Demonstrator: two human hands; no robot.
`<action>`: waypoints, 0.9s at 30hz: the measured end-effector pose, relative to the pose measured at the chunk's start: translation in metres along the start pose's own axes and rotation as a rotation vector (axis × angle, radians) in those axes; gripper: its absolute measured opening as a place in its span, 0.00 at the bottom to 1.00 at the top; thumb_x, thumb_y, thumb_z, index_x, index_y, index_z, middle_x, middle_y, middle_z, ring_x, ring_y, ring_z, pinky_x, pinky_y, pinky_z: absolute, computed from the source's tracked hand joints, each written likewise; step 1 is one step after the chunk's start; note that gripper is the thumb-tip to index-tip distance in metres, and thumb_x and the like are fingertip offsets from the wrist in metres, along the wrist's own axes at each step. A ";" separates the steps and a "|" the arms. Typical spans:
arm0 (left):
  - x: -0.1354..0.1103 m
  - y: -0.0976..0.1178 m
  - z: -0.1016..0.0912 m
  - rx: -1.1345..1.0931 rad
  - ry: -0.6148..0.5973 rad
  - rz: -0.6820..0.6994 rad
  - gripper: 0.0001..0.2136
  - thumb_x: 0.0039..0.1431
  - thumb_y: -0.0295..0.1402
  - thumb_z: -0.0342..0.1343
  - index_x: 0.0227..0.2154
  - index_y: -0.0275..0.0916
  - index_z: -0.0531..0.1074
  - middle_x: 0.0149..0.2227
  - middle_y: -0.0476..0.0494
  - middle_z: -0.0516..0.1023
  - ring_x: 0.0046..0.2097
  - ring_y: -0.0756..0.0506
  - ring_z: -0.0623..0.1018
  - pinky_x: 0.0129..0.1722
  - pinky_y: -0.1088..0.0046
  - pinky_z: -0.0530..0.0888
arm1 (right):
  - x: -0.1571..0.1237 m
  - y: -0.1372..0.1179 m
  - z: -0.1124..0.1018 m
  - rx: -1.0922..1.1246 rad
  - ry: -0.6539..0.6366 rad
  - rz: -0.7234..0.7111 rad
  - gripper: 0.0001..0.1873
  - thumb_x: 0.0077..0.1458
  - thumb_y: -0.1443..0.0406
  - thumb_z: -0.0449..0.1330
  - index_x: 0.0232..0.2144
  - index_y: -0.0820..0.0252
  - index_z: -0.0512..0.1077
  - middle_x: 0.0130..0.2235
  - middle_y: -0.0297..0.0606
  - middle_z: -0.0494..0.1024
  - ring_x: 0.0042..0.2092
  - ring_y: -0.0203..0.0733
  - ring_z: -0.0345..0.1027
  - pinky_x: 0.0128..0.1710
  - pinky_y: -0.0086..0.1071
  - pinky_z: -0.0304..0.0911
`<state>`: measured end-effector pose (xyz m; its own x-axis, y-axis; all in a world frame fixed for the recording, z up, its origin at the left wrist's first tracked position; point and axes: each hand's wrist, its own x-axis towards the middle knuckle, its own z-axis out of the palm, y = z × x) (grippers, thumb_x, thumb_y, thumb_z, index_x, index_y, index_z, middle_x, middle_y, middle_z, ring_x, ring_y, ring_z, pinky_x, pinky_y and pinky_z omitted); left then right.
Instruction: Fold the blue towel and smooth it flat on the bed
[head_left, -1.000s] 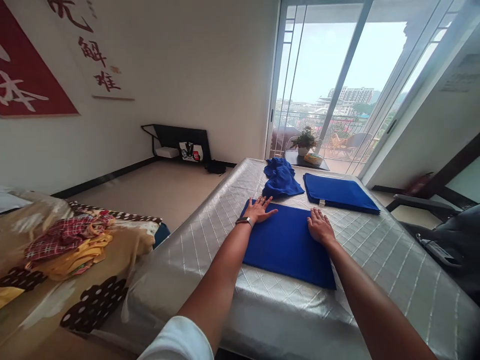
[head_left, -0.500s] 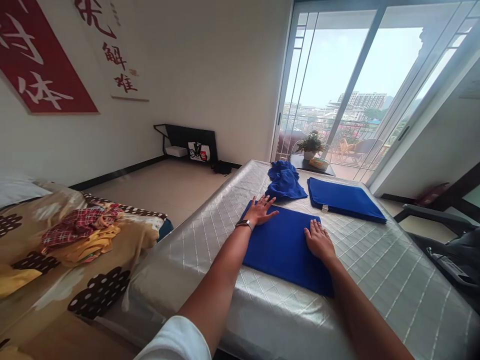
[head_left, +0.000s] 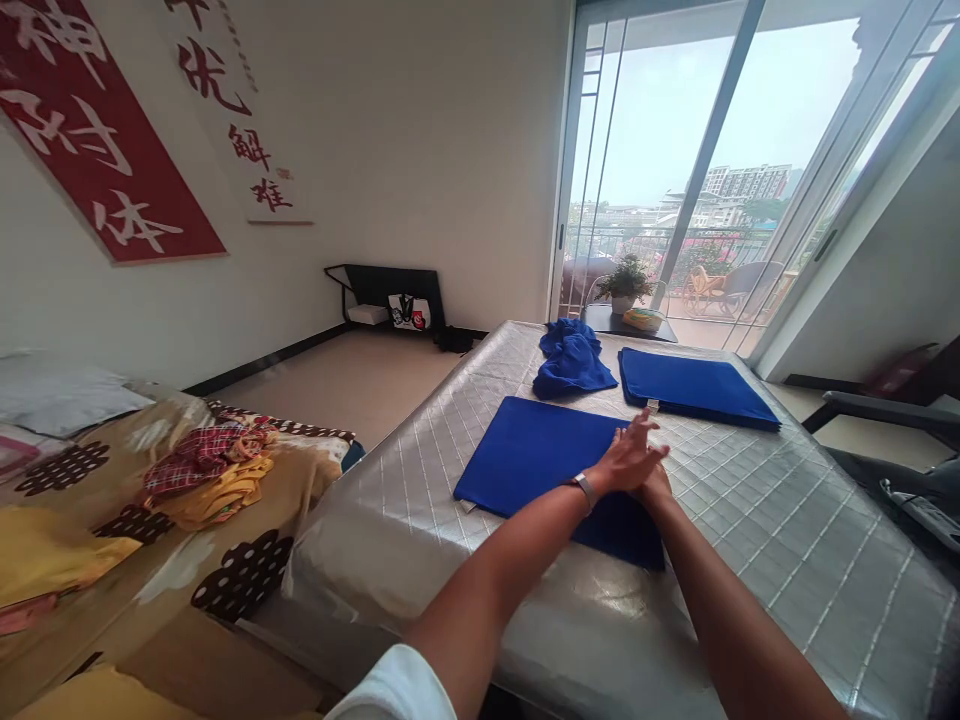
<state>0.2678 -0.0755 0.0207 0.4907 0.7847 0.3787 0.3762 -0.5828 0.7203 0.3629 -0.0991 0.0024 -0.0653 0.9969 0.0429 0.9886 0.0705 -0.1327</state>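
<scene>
One outspread left hand overlaps the right hand, grip unclear, over blue cloth; upper right, a potted plant.

Bright daylight through glass doors, dimmer wall, glare on silvery mattress, wide-angle distortion toward the edges

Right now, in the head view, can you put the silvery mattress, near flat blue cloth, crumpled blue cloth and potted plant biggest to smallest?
1. Silvery mattress
2. Near flat blue cloth, partly hidden
3. Crumpled blue cloth
4. Potted plant
</scene>
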 end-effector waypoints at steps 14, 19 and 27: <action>-0.074 -0.066 -0.135 0.312 -0.141 -0.192 0.24 0.69 0.50 0.42 0.64 0.50 0.56 0.74 0.48 0.36 0.73 0.41 0.43 0.68 0.43 0.42 | 0.013 -0.005 0.003 0.002 -0.027 0.117 0.36 0.67 0.57 0.31 0.71 0.70 0.45 0.73 0.43 0.44 0.73 0.43 0.34 0.70 0.41 0.35; -0.096 -0.095 -0.177 0.466 -0.099 -0.298 0.21 0.70 0.47 0.40 0.60 0.47 0.59 0.74 0.47 0.37 0.73 0.42 0.44 0.70 0.50 0.45 | 0.012 -0.009 -0.001 -0.026 -0.047 0.130 0.36 0.67 0.57 0.32 0.71 0.71 0.44 0.73 0.42 0.43 0.73 0.44 0.34 0.70 0.42 0.35; -0.099 -0.093 -0.175 0.488 -0.144 -0.275 0.19 0.71 0.45 0.40 0.58 0.43 0.61 0.74 0.42 0.38 0.73 0.44 0.41 0.70 0.51 0.38 | -0.015 -0.019 -0.012 -0.150 0.074 0.128 0.35 0.68 0.59 0.33 0.70 0.74 0.49 0.72 0.45 0.47 0.72 0.46 0.36 0.70 0.44 0.31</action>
<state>0.0463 -0.0625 0.0181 0.4129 0.9044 0.1076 0.8071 -0.4180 0.4169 0.3467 -0.1162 0.0157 0.0664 0.9919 0.1080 0.9977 -0.0675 0.0068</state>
